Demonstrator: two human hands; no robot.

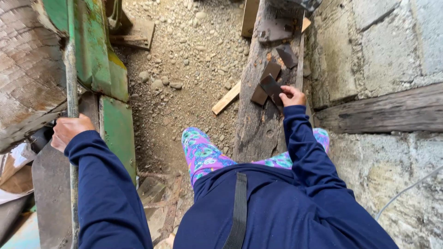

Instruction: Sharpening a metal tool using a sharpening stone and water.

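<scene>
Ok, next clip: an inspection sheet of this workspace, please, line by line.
Surface: weathered wooden plank, gravel ground beside it.
Job's things: dark flat metal pieces lying on the plank; upright metal rod.
Clutter: loose wood strip, wood block on the gravel.
Grips: left hand closed around the rod; right hand touching one metal piece, hold unclear.
Cables: thin grey wire over the concrete.
Surroundings: green metal machine frame, concrete block wall, timber beam.

Gravel ground [194, 50] strewn with pebbles, short pale wood offcut [226, 98] lying on it, grey concrete block wall [392, 41], dark timber beam [383, 112] set in wall
</scene>
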